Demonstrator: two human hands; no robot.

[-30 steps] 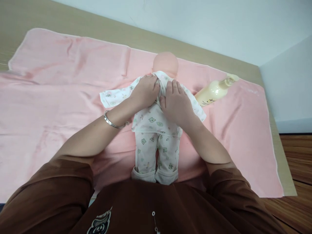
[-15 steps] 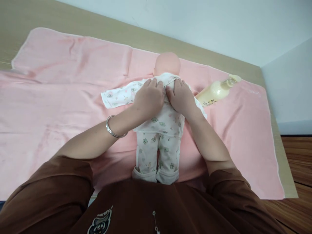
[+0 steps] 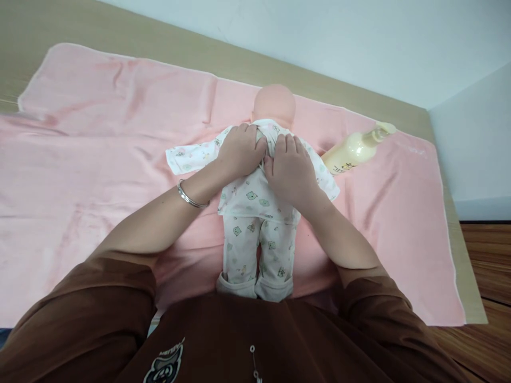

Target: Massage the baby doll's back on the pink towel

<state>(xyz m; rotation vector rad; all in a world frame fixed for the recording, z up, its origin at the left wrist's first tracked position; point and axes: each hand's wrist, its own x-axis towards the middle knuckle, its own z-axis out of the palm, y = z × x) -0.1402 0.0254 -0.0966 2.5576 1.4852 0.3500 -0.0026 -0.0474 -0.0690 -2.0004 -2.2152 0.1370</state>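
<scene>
A baby doll lies on its front, its bald head (image 3: 274,102) at the far end. It wears a white printed shirt (image 3: 255,199) and matching trousers (image 3: 241,250) with turned-up cuffs. My left hand (image 3: 241,151) rests on the upper left back of the shirt, fingers extended and thumb apart, beside a fold of cloth. Flat on the right side of the back is my right hand (image 3: 291,170), its fingers stretched towards the head. The left sleeve (image 3: 189,158) is spread out sideways; the right one (image 3: 329,183) angles down. The doll's face is hidden.
A pink blanket (image 3: 120,133) covers much of the wooden table (image 3: 191,50). To the right of the doll, a cream pump bottle (image 3: 355,149) lies on its side, close to the right sleeve. White walls (image 3: 319,42) stand behind and to the right.
My right hand has moved slightly down and left and flattened out on the shirt. My left thumb has come into view, apart from the fingers. The collar cloth lies more visible between the hands.
</scene>
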